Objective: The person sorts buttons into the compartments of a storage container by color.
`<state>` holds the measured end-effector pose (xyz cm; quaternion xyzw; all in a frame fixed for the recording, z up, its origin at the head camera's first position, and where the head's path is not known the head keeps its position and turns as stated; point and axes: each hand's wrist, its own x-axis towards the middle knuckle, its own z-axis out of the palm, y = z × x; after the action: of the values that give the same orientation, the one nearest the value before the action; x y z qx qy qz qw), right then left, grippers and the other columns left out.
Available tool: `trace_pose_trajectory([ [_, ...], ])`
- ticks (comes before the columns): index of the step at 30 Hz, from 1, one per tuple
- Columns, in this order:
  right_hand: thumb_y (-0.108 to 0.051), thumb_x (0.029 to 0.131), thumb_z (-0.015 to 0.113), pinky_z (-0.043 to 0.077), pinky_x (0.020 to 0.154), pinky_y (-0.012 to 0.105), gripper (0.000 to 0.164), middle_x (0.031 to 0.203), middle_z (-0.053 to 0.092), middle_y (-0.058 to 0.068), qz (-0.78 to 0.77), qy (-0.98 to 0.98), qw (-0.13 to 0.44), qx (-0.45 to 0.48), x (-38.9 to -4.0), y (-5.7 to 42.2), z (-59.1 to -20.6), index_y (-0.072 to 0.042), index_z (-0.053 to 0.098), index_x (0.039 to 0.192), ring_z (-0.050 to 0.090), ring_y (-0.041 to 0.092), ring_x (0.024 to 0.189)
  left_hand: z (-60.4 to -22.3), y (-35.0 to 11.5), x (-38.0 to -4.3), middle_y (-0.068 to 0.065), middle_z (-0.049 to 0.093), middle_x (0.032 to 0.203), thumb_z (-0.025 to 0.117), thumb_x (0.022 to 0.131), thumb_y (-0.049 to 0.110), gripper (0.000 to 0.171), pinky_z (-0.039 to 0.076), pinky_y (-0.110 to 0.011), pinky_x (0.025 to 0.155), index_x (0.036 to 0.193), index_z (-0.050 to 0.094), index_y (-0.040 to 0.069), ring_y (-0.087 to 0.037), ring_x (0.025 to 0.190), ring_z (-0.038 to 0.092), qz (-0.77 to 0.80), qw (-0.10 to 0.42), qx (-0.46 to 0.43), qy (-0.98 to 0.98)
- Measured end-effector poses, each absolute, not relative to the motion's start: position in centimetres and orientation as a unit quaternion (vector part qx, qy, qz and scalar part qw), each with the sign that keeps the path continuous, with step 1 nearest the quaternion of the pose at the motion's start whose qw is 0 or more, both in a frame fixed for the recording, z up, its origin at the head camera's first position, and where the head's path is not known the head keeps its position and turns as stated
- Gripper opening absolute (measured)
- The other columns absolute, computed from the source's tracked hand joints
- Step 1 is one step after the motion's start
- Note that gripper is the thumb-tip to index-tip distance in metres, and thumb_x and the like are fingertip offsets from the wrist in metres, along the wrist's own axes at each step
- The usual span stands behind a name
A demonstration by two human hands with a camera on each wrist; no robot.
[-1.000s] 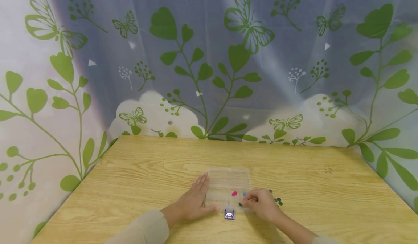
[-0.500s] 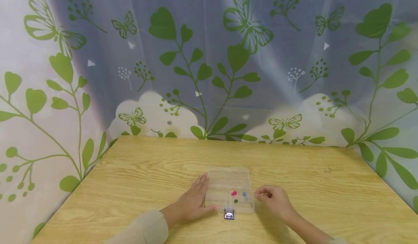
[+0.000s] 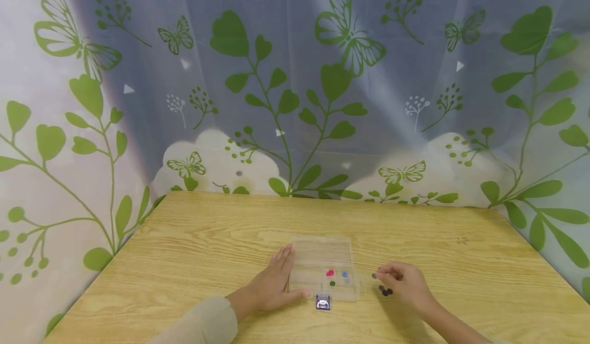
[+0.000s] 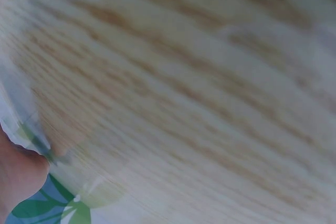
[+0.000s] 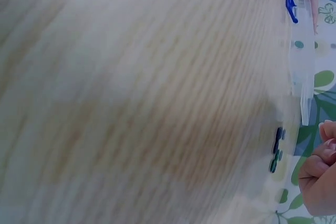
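My left hand (image 3: 273, 282) lies against the left side of a clear plastic box (image 3: 299, 283), fingers straight and thumb at its front edge. The box has its lid opened back and a purple clasp (image 3: 323, 302) at the front. Inside are pink discs (image 3: 330, 273), a green disc (image 3: 333, 283) and blue discs (image 3: 344, 274). To the right, my right hand (image 3: 405, 282) has curled fingers, with a small grey disc (image 3: 374, 276) at its pinched fingertips. Several dark discs (image 3: 385, 292) lie on the table below it. The right wrist view shows these dark discs (image 5: 273, 164) near my curled fingers (image 5: 320, 163).
Everything stands on a wood-grain table (image 3: 221, 226). Behind it hangs a curtain (image 3: 286, 103) printed with green leaves and butterflies. The left wrist view holds mostly blurred tabletop (image 4: 184, 103), with part of a finger (image 4: 23, 177) at its lower left.
My right hand has drawn back from over the box to the right, near the dark discs. A green disc now lies in the box's front middle. The left hand has stayed put.
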<state>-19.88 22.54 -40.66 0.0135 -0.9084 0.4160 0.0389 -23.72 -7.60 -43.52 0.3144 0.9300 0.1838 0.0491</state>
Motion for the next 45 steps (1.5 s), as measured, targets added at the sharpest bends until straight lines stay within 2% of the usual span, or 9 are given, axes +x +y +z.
trace_pose_trajectory([
  [6, -0.007, 0.085, 0.062, 0.035, 0.046, 0.016, 0.009, 0.070, 0.060, 0.003, 0.406, -0.913, 0.044, -0.002, -20.0, 23.4, -40.9, -0.001, 0.069, 0.086, 0.040, 0.003, 0.054, -43.5, -7.6, -23.7, -0.024, 0.008, 0.154, 0.046, 0.090, 0.056, 0.092, 0.016, -0.045, 0.118, 0.145, 0.010, -0.008, -0.036, 0.143, 0.010, 0.182, 0.050, 0.315, 0.930],
  [11, -0.007, 0.085, 0.063, 0.038, 0.052, 0.017, 0.009, 0.070, 0.058, 0.003, 0.397, -0.917, 0.038, 0.001, -20.2, 24.1, -41.3, -0.001, 0.068, 0.088, 0.042, 0.004, 0.060, -43.7, -7.6, -23.9, -0.024, 0.007, 0.154, 0.046, 0.090, 0.057, 0.092, 0.015, -0.045, 0.118, 0.146, 0.010, -0.007, -0.035, 0.143, 0.009, 0.184, 0.050, 0.315, 0.930],
  [19, -0.007, 0.084, 0.064, 0.038, 0.048, 0.018, 0.008, 0.071, 0.060, 0.003, 0.397, -0.917, 0.028, 0.017, -20.6, 24.8, -42.1, -0.002, 0.068, 0.088, 0.041, 0.004, 0.057, -43.8, -7.8, -23.8, -0.024, 0.008, 0.153, 0.046, 0.090, 0.056, 0.091, 0.016, -0.045, 0.117, 0.145, 0.010, -0.007, -0.035, 0.143, 0.010, 0.184, 0.047, 0.317, 0.929],
  [25, -0.006, 0.082, 0.066, 0.037, 0.047, 0.018, 0.005, 0.068, 0.055, 0.002, 0.392, -0.919, 0.021, 0.020, -20.9, 25.3, -42.7, -0.003, 0.068, 0.086, 0.040, 0.004, 0.056, -43.7, -7.7, -23.8, -0.024, 0.008, 0.153, 0.046, 0.090, 0.057, 0.092, 0.016, -0.045, 0.117, 0.145, 0.011, -0.007, -0.035, 0.143, 0.010, 0.183, 0.046, 0.317, 0.929],
  [45, -0.002, 0.079, 0.068, 0.035, 0.049, 0.017, 0.004, 0.065, 0.053, -0.001, 0.358, -0.933, 0.038, 0.019, -21.1, 25.0, -43.3, -0.004, 0.066, 0.082, 0.040, 0.005, 0.057, -43.5, -7.6, -23.8, -0.024, 0.008, 0.154, 0.047, 0.090, 0.056, 0.092, 0.016, -0.046, 0.117, 0.145, 0.011, -0.007, -0.036, 0.143, 0.010, 0.188, 0.049, 0.314, 0.929],
])
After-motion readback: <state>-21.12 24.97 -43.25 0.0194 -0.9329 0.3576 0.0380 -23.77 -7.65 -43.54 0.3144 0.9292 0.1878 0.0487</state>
